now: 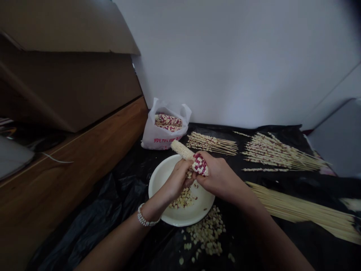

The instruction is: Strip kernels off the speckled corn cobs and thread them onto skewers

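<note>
Over the white bowl [155, 203], both hands are closed around an ear of corn [200, 164]. Its upper left length is a pale, stripped cob, while purple and white kernels cover the end between my hands. My right hand [218, 175] grips the kernel-covered end. My left hand [179, 180], with a beaded bracelet on its wrist, presses against the ear from the left; its fingertips are partly hidden. A few kernels show under my left fingers. Loose kernels [183, 199] lie in the bowl below.
Behind the bowl stands a white plastic bag [153, 131] of speckled corn ears. Kernel-threaded sticks [266, 152] lie at right, with another bundle [210, 143] nearer the bag. Bare sticks [299, 210] lie nearer me. Spilled kernels [208, 231] dot the black plastic sheet [113, 203].
</note>
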{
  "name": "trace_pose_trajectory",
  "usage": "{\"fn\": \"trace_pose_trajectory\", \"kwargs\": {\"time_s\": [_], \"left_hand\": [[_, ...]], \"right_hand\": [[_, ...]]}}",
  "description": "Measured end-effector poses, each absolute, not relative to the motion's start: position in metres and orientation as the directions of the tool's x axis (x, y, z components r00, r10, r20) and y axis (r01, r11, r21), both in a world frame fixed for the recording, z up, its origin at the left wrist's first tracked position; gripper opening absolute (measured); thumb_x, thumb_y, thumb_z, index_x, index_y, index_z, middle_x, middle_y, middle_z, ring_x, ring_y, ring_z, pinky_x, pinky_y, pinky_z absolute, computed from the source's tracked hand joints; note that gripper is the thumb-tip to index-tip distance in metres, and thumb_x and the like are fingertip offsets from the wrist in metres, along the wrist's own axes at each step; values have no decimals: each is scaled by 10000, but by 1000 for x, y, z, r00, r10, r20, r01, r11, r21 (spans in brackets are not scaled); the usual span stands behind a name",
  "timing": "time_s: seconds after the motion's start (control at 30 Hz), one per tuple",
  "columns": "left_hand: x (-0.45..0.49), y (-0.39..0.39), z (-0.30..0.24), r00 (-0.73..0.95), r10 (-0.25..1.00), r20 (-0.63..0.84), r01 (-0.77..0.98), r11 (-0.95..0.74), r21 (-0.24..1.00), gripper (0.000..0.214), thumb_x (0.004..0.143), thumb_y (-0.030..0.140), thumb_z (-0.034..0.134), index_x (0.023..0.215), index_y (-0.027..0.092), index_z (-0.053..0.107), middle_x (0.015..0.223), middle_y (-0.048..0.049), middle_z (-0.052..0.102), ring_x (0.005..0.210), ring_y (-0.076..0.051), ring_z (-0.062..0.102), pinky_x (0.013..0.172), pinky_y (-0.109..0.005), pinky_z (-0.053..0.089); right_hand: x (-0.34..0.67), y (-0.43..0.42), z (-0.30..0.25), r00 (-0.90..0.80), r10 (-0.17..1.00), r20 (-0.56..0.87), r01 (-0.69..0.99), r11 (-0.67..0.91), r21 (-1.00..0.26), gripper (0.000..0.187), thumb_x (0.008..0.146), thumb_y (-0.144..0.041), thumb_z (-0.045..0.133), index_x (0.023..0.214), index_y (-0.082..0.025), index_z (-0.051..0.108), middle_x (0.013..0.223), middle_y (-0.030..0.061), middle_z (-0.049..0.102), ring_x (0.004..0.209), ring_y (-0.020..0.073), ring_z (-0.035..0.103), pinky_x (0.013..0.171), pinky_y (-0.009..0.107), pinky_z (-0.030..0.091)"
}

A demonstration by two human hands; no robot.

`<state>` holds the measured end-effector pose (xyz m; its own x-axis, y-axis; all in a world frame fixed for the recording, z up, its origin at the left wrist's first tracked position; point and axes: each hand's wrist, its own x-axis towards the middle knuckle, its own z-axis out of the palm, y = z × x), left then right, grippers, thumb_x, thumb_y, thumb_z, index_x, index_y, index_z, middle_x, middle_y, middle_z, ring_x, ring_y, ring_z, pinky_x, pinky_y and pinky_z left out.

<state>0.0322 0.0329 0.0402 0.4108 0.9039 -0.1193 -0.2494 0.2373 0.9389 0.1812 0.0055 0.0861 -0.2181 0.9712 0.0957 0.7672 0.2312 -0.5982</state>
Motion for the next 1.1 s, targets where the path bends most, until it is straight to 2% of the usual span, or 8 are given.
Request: {"fn": "trace_pose_trajectory", "kwargs": {"time_s": [0.13, 0.23, 0.33, 0.4, 0.53, 0.7, 0.93, 1.1], "left_hand": [[29, 34, 48, 490, 858, -153, -280, 321, 905, 353, 890, 473, 542, 691, 181, 526, 568, 31, 462, 405, -43, 232, 430, -242, 135], [31, 33, 51, 434, 879, -199, -282, 343, 896, 481, 913, 635, 494, 746, 185, 534, 572, 30, 493, 389, -38, 218, 426, -241, 101], [34, 32, 50, 373, 906, -200, -234, 301, 924, 548, 873, 714, 522, 700, 196, 482, 509, 54, 420, 392, -42, 197, 428, -244, 94], [35, 33, 47, 326, 925, -194, -214, 272, 938, 528, 855, 692, 575, 695, 202, 464, 502, 64, 393, 408, -49, 213, 432, -237, 109], [33, 36, 40, 256, 955, -151, -240, 214, 947, 479, 851, 638, 614, 722, 195, 485, 566, 51, 439, 459, -58, 292, 457, -219, 163], [29, 38, 33, 340, 931, -132, -177, 201, 963, 516, 876, 653, 556, 658, 189, 493, 509, 47, 402, 419, -56, 239, 439, -247, 118], [29, 35, 38, 448, 885, -125, -221, 245, 944, 410, 892, 512, 555, 654, 185, 490, 533, 44, 405, 424, -49, 222, 438, -237, 133], [33, 33, 46, 374, 911, -175, -264, 285, 921, 505, 868, 677, 553, 727, 199, 473, 528, 58, 398, 421, -45, 215, 428, -227, 107]], "right_hand": [[181, 6, 87, -206, 974, 98, 819, 226, -527, 289, 800, -184, 564, 1088, -213, 554, 939, 72, 729, 825, 252, 676, 661, 303, 385], [177, 5, 87, -200, 972, 124, 879, 233, -416, 338, 813, -172, 546, 1149, -202, 554, 1039, 100, 718, 888, 268, 673, 653, 310, 383], [174, 4, 84, -191, 970, 151, 912, 232, -337, 453, 826, -157, 537, 1279, -185, 530, 1145, 141, 694, 929, 282, 672, 660, 323, 408], [174, 4, 82, -203, 964, 172, 896, 254, -365, 510, 830, -167, 548, 1338, -186, 508, 1178, 148, 686, 956, 287, 670, 694, 336, 437], [180, 8, 79, -272, 932, 238, 743, 361, -564, 478, 809, -168, 582, 1284, -201, 541, 1153, 106, 703, 995, 255, 659, 813, 334, 463], [186, 12, 81, -274, 949, 157, 627, 300, -719, 402, 754, -141, 603, 1149, -212, 591, 946, 30, 724, 764, 185, 645, 691, 275, 439], [191, 16, 80, -274, 956, 100, 598, 251, -761, 341, 723, -144, 607, 1056, -220, 610, 874, 0, 699, 727, 171, 603, 652, 264, 411], [184, 10, 84, -253, 960, 120, 681, 265, -682, 283, 771, -145, 573, 1046, -208, 575, 890, 33, 708, 713, 187, 619, 648, 279, 396]]}}
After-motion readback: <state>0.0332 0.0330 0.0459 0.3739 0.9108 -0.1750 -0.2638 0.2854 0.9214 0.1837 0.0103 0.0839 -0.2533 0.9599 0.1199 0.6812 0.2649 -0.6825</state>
